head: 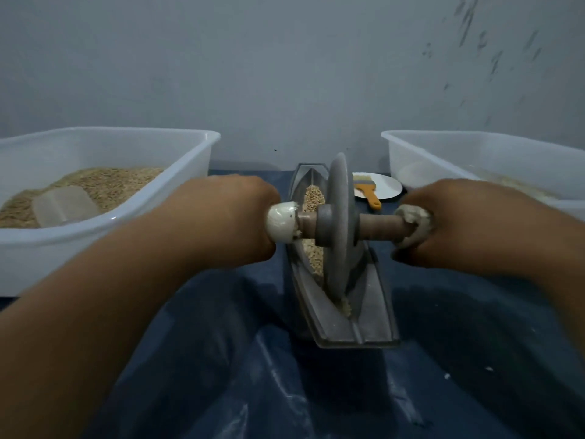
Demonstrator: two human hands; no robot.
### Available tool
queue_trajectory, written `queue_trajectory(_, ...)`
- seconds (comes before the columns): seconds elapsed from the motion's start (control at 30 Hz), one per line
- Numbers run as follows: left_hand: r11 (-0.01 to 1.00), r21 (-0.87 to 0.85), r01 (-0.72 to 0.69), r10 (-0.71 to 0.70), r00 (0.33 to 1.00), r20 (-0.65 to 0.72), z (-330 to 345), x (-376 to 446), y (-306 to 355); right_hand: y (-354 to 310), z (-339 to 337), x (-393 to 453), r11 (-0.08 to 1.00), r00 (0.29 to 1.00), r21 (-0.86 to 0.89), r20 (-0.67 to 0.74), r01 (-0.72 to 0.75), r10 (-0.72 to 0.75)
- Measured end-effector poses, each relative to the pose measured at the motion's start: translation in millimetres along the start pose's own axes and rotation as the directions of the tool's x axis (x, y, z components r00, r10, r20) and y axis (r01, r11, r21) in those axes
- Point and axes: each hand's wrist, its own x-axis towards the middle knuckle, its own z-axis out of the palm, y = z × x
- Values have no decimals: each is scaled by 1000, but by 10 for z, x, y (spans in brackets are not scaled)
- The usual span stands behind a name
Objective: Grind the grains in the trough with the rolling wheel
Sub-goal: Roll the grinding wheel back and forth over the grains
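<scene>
A grey boat-shaped trough (pixel 370 318) lies lengthwise in the middle of the blue cloth. Tan grains (pixel 314 198) fill its groove. A grey stone rolling wheel (pixel 339 191) stands upright in the groove near the trough's middle, on a wooden axle (pixel 376 225). My left hand (pixel 228 217) is closed around the axle's left end, which is wrapped in white cloth (pixel 281 221). My right hand (pixel 462 223) grips the right end, wrapped in greyish cloth (pixel 414 217). Some crushed grain (pixel 345 307) lies just in front of the wheel.
A white plastic tub (pixel 177 198) at the left holds grain and a clear scoop (pixel 63 204). Another white tub (pixel 474 153) stands at the right. Behind the trough a white plate (pixel 387 185) carries a yellow-handled brush (pixel 368 193). A grey wall rises close behind.
</scene>
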Motion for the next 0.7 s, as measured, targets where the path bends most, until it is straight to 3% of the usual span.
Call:
queue_trajectory(0.07,998,17,61,-60,996,-66,121,59,18,-78,197,139,992,977,-126,-212,-17,-11)
queue_trajectory(0.17,994,38,106,-101,988,-120,188,117,31,-137,308,289,987,967,-153,-255,-49,9)
queue_trajectory(0.27,997,37,65,-64,997,-33,102,82,23,-47,201,222,995,992,-93,-129,-25,13)
queue_trajectory(0.33,999,35,6,-7,1000,21,-22,3,22,14,53,83,999,999,39,24,21,-22)
queue_trajectory(0.4,998,42,-48,48,999,12,-121,-53,25,48,-110,-51,978,979,210,194,20,-62)
queue_trajectory(0.47,997,53,-55,57,998,-28,-129,-57,27,56,-155,-84,963,964,268,253,9,-79)
queue_trajectory(0.53,998,59,-26,31,997,-75,-36,-13,39,24,-25,-5,974,986,225,164,-13,-24)
queue_trajectory(0.6,997,78,28,-16,989,-145,98,51,38,-41,167,114,996,997,64,-53,-61,64)
queue_trajectory(0.7,993,77,85,-70,982,-174,202,123,35,-95,355,266,995,967,-83,-252,-56,33)
